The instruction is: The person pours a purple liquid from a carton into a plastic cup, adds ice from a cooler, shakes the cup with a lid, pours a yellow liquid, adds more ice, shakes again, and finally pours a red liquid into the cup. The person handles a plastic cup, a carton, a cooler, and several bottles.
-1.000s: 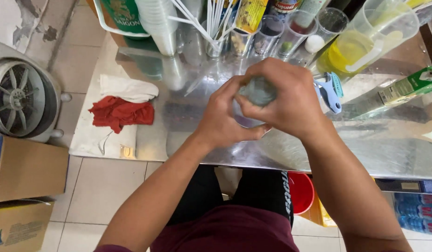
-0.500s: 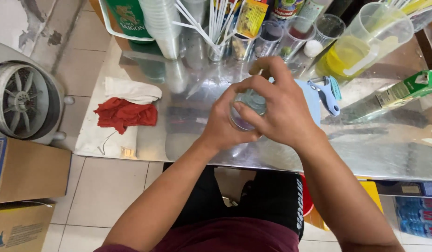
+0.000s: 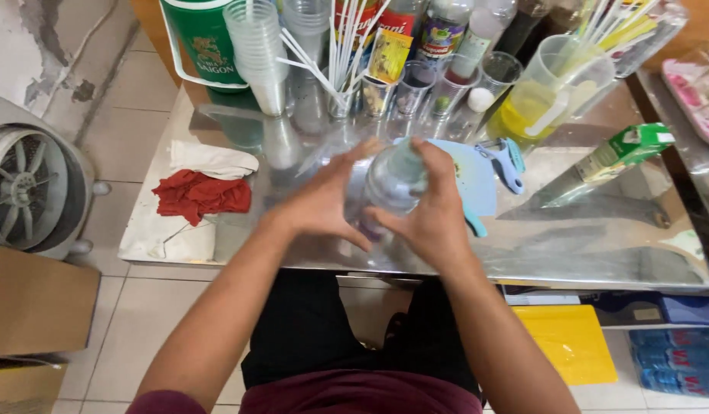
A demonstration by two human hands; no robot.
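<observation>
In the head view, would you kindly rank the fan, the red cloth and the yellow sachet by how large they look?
1. Fan, largest, though it is cut off by the frame's left edge.
2. Red cloth.
3. Yellow sachet, smallest, though it sits farther from the camera, which shrinks it somewhat.

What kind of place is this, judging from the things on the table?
Probably a small drink stall. The steel table carries stacked plastic cups, straws and a jug of yellow liquid, while both hands hold a clear cup.
</observation>
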